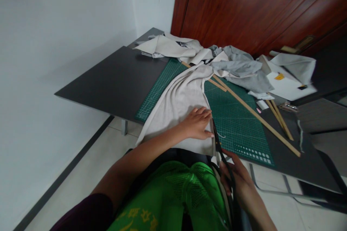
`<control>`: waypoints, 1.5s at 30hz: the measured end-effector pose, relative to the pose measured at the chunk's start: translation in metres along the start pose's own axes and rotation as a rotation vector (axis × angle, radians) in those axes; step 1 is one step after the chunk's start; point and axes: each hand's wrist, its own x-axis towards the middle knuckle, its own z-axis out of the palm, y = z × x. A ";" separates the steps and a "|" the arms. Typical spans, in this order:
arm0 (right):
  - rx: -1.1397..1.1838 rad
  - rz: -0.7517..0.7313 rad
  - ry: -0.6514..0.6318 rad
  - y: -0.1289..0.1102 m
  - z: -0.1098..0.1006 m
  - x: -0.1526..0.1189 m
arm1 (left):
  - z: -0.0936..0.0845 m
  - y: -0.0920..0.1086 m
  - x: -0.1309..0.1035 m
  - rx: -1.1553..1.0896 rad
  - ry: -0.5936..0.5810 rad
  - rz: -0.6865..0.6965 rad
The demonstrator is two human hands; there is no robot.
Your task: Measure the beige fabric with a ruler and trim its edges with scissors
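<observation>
A pale beige cloth (187,94) lies over the green cutting mat (233,115) and hangs past the table's near edge. My left hand (199,122) rests flat on it, fingers stretched out beside its right edge. My right hand (235,173) is wrapped round the handles of black scissors (217,140). Their blades point away from me along the cloth's right edge, close to my left fingertips. Whether the blades are parted I cannot tell. A short pale thread (221,135) lies on the mat right of the blades.
Crumpled grey and white fabric (241,66) is heaped at the back of the dark table (108,79). A long wooden ruler (257,116) crosses the mat, with more wooden strips (279,119) farther right. A white box (290,83) stands at the back right. A wall and a red-brown door (244,7) bound the table.
</observation>
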 end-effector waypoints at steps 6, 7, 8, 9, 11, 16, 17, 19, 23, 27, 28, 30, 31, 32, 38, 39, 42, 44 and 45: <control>-0.003 -0.042 -0.005 -0.002 0.003 0.002 | 0.001 0.000 0.000 0.020 0.013 0.011; -0.010 -0.053 0.002 -0.001 0.003 0.002 | 0.001 0.000 0.000 0.022 0.014 0.017; -0.016 -0.059 0.010 -0.001 0.003 0.003 | 0.001 0.000 0.000 0.024 0.019 0.023; -0.018 -0.063 0.018 0.000 0.003 0.003 | 0.001 -0.001 0.000 0.027 0.025 0.027; -0.017 -0.057 0.020 0.000 0.003 0.002 | 0.002 -0.001 0.000 0.032 0.038 0.034; 0.001 -0.038 0.041 -0.002 0.006 0.001 | 0.002 -0.001 -0.001 0.046 0.034 0.033; 0.008 -0.037 0.046 0.000 0.006 0.001 | 0.002 0.000 -0.001 0.046 0.027 0.031; 0.023 -0.036 0.052 0.003 0.007 0.001 | 0.000 0.000 0.000 0.044 0.015 0.029; 0.031 -0.035 0.061 0.008 0.008 0.000 | -0.002 0.001 0.000 0.043 0.004 0.031; 0.028 -0.035 0.051 0.007 0.008 0.000 | -0.004 0.002 -0.001 0.029 0.016 0.036; 0.038 -0.039 0.044 0.007 0.008 0.000 | -0.004 0.002 -0.001 0.025 0.019 0.038; 0.053 -0.038 0.033 0.006 0.007 0.001 | -0.005 0.002 -0.001 0.017 0.023 0.036; 0.054 -0.034 0.026 0.005 0.007 0.001 | -0.005 0.002 0.000 0.013 0.025 0.032; 0.054 -0.031 0.022 0.005 0.007 0.001 | -0.005 0.002 0.001 0.008 0.029 0.027; 0.013 -0.009 0.020 0.001 0.008 0.000 | 0.000 0.000 0.006 0.001 0.089 -0.048; 0.011 -0.010 0.018 0.000 0.008 0.000 | 0.002 0.000 0.005 0.008 0.100 -0.049; 0.016 -0.015 0.011 0.000 0.008 0.000 | 0.003 0.001 0.004 0.025 0.116 -0.031; 0.022 -0.015 0.013 -0.001 0.008 0.000 | 0.002 0.002 0.003 0.032 0.115 -0.023; 0.026 -0.017 0.012 -0.001 0.008 0.000 | 0.002 0.002 0.003 0.035 0.114 -0.024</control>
